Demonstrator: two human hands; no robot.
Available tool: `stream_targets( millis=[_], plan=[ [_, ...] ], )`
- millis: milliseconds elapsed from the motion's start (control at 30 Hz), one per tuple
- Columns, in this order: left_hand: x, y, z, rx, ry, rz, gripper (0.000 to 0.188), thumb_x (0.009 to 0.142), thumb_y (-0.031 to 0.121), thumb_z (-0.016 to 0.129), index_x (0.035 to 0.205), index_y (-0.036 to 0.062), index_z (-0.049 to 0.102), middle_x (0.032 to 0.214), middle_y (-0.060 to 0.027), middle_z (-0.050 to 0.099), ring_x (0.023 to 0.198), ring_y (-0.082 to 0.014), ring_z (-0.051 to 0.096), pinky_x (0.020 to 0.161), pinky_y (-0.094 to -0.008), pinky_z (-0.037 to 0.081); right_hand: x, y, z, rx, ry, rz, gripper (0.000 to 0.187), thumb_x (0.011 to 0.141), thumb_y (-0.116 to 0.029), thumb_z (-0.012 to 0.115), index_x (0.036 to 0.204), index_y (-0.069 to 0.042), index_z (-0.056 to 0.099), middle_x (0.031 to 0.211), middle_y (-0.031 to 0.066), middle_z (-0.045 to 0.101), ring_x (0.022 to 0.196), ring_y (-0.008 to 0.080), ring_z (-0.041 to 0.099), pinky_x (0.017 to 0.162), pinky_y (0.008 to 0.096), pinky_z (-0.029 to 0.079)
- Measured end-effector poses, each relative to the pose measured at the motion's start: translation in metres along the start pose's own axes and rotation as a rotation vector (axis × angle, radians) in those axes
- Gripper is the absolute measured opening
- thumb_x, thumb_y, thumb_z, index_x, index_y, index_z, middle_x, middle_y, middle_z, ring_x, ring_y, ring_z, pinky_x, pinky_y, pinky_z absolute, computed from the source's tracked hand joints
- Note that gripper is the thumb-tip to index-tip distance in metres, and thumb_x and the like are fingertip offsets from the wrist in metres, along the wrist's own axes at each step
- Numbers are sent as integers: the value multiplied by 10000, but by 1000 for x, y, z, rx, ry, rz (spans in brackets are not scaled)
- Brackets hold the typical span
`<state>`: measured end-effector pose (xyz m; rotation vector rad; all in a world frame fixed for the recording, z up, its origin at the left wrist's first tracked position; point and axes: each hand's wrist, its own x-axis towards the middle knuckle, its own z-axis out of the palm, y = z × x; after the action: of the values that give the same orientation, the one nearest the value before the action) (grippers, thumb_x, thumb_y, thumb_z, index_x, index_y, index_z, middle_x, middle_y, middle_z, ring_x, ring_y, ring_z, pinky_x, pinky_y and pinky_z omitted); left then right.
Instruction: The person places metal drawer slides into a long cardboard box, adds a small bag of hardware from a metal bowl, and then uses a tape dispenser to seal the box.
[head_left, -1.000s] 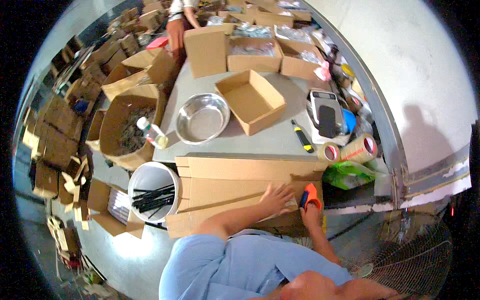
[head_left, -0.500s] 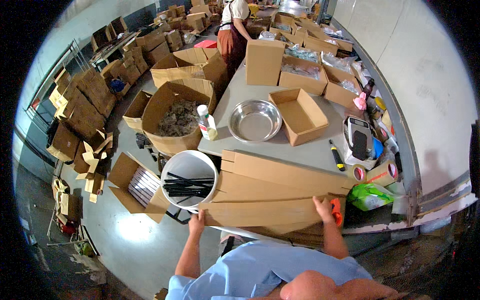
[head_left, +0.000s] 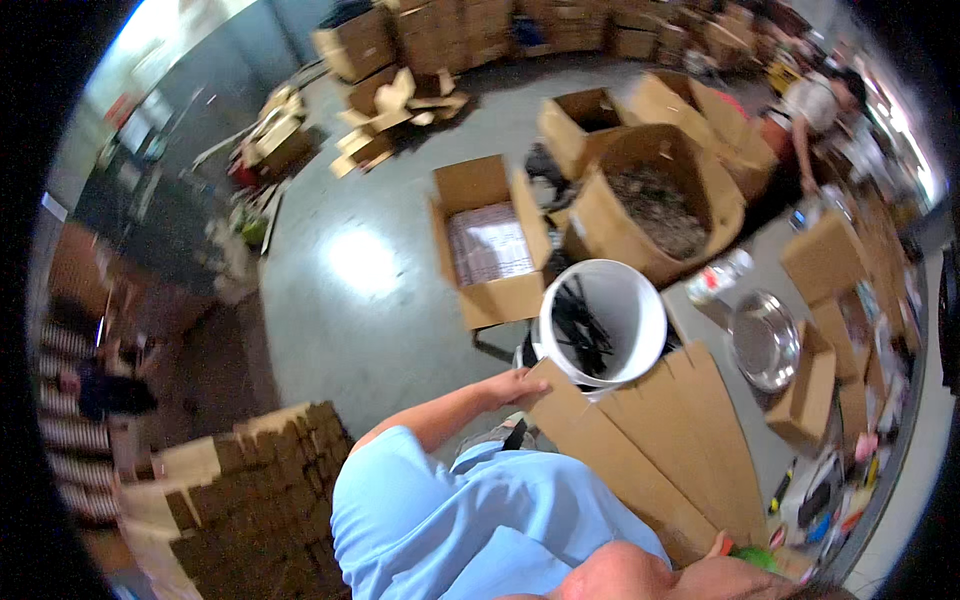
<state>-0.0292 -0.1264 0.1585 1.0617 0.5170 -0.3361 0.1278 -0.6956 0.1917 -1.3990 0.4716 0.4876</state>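
My left hand (head_left: pixel 518 388) is closed round the near left corner of a flattened cardboard box (head_left: pixel 620 452), by the white bucket. At the other end of that cardboard, at the lower edge of the view, a small part of my right hand (head_left: pixel 717 543) shows against its edge, thumb on top; my body hides the rest. More flat cardboard (head_left: pixel 700 430) lies beneath on the grey table (head_left: pixel 692 312). The white bucket (head_left: pixel 648 335) beside my left hand holds several thin black strips (head_left: pixel 583 330).
An open carton with pale contents (head_left: pixel 480 285) stands left of the bucket. Beyond are a large carton of dark scrap (head_left: pixel 690 180), a bottle (head_left: pixel 720 277), a steel bowl (head_left: pixel 765 340) and an empty carton (head_left: pixel 805 390). Bundled cardboard (head_left: pixel 260 500) is stacked at lower left. A person (head_left: pixel 815 105) works far right.
My view has swung to the left, so the table now sits at the right and the bundled cardboard shows. My left hand keeps its hold on the cardboard; my right hand is now mostly hidden.
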Motion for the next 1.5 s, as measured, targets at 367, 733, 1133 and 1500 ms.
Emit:
stream_targets(
  millis=[367, 733, 1133, 1500],
  plan=[
    [-159, -86, -100, -903, 705, 537, 391, 805, 470, 599, 947, 106, 622, 849, -8, 635, 768, -129, 592, 702, -293, 478, 45, 17, 211, -305, -626, 290, 628, 763, -275, 669, 1272, -11, 413, 1214, 131, 509, 1126, 274, 485, 964, 414, 384],
    [-394, -172, -146, -1250, 1273, 1194, 579, 782, 501, 624, 1177, 93, 515, 1133, -57, 578, 1041, -224, 539, 882, -384, 440, -70, 158, 449, -464, -1115, 454, 660, 701, -177, 699, 1279, -80, 396, 1121, 116, 540, 1042, 264, 529, 903, 417, 434],
    [-501, -248, -171, -1490, 1281, 1097, 454, 795, 528, 587, 1105, 201, 527, 1018, 6, 614, 937, -139, 546, 750, -318, 415, -421, 378, 705, -807, -1708, 536, 505, 803, -205, 631, 1179, -185, 294, 1142, 65, 443, 1032, 203, 498, 750, 360, 503],
    [-496, -310, -108, -1346, 1277, 810, 247, 873, 280, 565, 1063, 127, 527, 982, -82, 620, 781, -154, 587, 658, -280, 467, -639, 516, 757, -1414, -1880, -369, 933, 668, -506, 732, 1341, -70, 255, 1244, 212, 404, 1115, 329, 459, 930, 412, 403]
  ],
)
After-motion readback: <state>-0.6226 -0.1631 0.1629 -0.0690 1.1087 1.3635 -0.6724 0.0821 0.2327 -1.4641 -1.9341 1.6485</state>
